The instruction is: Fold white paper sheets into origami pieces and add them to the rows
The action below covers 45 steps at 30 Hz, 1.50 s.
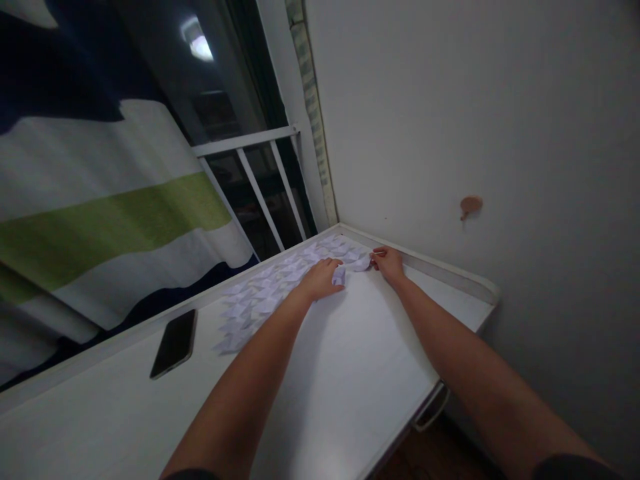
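Several small folded white paper pieces (pixel 270 290) lie in overlapping rows along the far edge of a white table (pixel 350 380). My left hand (pixel 323 278) rests at the right end of the rows, fingers curled on a folded paper piece (pixel 340 275). My right hand (pixel 388 263) is a little further right, near the corner, pinching another paper piece (pixel 361 264) with its fingertips. Both forearms stretch across the table top.
A dark phone (pixel 175 343) lies face up left of the paper rows. A raised rim (pixel 440 267) lines the table's far right edge against a grey wall. A striped curtain (pixel 100 227) and a window with white bars (pixel 260 187) stand behind. A drawer handle (pixel 431 415) sticks out on the right.
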{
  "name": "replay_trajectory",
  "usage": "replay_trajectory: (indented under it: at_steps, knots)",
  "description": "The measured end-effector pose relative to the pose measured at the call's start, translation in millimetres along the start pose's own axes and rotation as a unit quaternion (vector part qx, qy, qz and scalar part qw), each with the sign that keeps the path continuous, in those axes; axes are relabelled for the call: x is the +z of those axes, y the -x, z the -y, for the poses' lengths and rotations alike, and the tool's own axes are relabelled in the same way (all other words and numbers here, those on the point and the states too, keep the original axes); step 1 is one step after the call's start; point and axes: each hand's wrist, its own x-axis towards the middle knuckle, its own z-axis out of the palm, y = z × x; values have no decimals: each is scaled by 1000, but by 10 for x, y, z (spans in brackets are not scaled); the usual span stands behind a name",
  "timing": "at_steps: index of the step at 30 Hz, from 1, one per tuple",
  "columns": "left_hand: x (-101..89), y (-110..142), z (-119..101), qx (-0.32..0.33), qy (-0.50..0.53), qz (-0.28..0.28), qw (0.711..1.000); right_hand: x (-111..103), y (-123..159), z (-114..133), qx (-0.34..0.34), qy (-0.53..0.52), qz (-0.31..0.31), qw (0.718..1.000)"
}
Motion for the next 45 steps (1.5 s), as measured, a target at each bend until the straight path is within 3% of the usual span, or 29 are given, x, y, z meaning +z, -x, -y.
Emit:
replay_trajectory:
  at_steps: [5,8,12,16,20,22,25,30,35,40,45]
  knots:
    - [-148,191,75,-6,22,-64,998,5,37,-12,-13,-20,-2,1000]
    - [-257,419,201,-43,29,-109,993,-10,49,-43,-23,-16,-6,1000]
    - [-389,876,400,-99,33,-154,982,-43,65,-24,-67,62,-48,995]
    - [-501,1412,552,-143,41,-191,970,29,196,201,-131,103,-82,982]
    - [-586,1939,613,-182,56,-216,958,191,523,464,-185,100,-2,978]
    - [-622,2197,616,-200,57,-222,953,246,722,503,-248,137,61,957]
    - [-665,2574,612,-222,62,-228,946,277,987,460,-302,234,103,918]
    - [-706,3120,662,-261,59,-240,933,321,1225,448,-258,358,96,892]
    - [-726,3520,766,-294,58,-250,921,424,1280,538,-229,398,106,882]
    - [-700,3748,870,-323,63,-258,908,497,1253,516,-224,405,90,882]
    - [-637,3820,909,-330,70,-254,906,516,1215,446,-242,392,74,884]
